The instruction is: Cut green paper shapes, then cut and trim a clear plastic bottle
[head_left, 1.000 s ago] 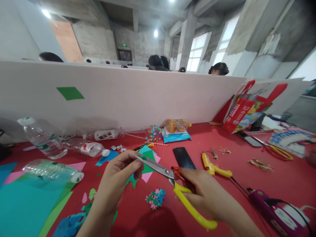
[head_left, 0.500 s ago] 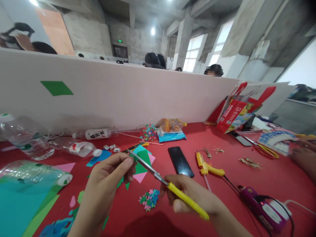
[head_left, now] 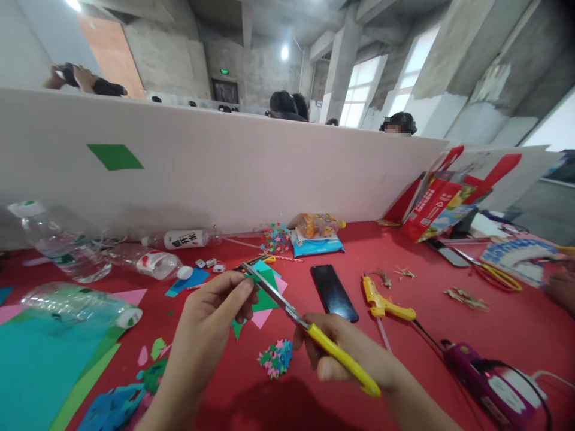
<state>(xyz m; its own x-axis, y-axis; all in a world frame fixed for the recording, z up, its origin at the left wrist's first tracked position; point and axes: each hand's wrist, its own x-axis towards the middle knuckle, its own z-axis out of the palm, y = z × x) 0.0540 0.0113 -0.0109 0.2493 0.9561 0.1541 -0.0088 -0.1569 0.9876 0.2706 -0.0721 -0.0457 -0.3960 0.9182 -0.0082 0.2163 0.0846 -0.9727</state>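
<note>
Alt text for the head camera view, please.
The right hand holds closed yellow-handled scissors, tip at the pinched fingertips of the left hand, above a red table. Paper scraps, paper stars, a black phone and a yellow glue gun lie nearby.

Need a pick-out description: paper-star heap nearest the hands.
On the red table, look below the gap between the left hand and the right hand gripping yellow-handled scissors. There lies a small heap of pink, green and blue paper stars. Its twin sits far back by the white partition; this one is nearest the camera.
</note>
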